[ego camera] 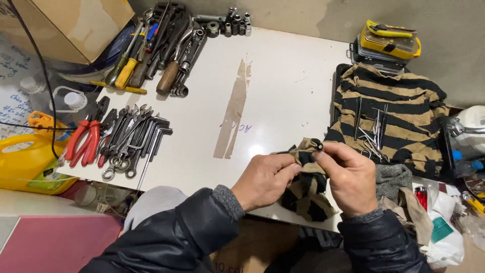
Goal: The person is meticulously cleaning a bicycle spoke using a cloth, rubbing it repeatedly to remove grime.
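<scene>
head view | looks steeply down, forward | close over white table

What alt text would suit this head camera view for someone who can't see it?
Two hands, left hand and right hand, hold a striped rag around a small dark part over a white table. Wrenches and red pliers lie left.

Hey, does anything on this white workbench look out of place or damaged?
A long brown stain or scrape runs down the white tabletop. Otherwise tools lie sorted; both hands hold a small dark part in a striped rag.
</scene>
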